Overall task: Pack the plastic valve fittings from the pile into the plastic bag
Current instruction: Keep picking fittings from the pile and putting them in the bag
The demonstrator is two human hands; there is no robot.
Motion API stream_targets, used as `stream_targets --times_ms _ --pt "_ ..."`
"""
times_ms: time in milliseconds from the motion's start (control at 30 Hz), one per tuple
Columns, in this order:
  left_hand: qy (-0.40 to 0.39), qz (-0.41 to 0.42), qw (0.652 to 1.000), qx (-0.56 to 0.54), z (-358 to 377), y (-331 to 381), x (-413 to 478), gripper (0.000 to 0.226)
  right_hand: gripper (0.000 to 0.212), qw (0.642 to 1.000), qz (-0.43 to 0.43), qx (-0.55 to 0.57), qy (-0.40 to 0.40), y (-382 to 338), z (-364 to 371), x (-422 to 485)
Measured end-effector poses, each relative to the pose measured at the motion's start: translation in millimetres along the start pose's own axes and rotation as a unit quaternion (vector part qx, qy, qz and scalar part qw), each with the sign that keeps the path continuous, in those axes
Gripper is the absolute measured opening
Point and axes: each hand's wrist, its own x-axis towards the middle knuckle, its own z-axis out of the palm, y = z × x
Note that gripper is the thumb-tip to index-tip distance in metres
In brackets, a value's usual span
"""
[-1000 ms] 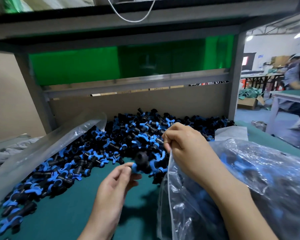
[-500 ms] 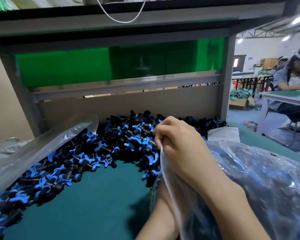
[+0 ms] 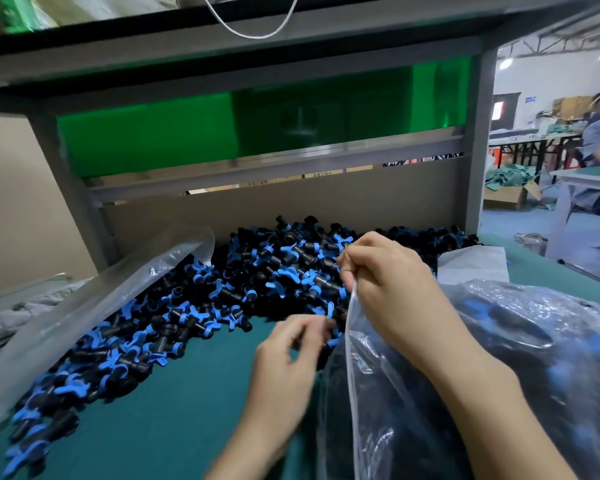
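Only two bare hands and two bare arms of the person show. The left hand (image 3: 284, 348) looks blurry, so its fingers are hard to make out, while the right hand (image 3: 388, 289) is sharp and its knuckles show as small bumps. The left forearm (image 3: 267, 431) and the right forearm (image 3: 492, 403) are bare right to the picture's edge.

The valve fittings (image 3: 257, 282) in the pile are black with bright blue handles, lying on a dark teal tabletop (image 3: 174, 420). The plastic bag (image 3: 499, 341) is clear with white glints, black and blue showing through. Behind are a vivid green panel (image 3: 153, 136), a grey frame (image 3: 475, 140), a beige board (image 3: 291, 202) and a white cord (image 3: 257, 29)
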Motion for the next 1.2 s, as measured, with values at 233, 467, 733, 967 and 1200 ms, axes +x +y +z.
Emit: stream_targets --times_ms 233,467,733,967,1200 --pt "0.010 -0.221 0.938 0.268 -75 -92 3 0.023 0.035 0.999 0.015 -0.037 -0.032 8 5 1" --pt "-0.107 -0.277 0.863 0.408 -86 -121 35 0.048 0.039 0.993 0.010 -0.105 -0.043 11 9 1" --pt "-0.124 -0.287 0.796 0.518 -61 -127 60 0.037 0.034 0.991 0.012 -0.125 -0.043 17 13 1" --pt "0.089 -0.229 0.898 0.365 -67 -123 20 0.011 0.034 0.992 0.018 -0.121 -0.039 18 11 1" --pt "0.263 -0.261 0.927 -0.057 -74 -93 -20 0.013 0.038 0.990 0.017 -0.130 -0.042 17 12 1"
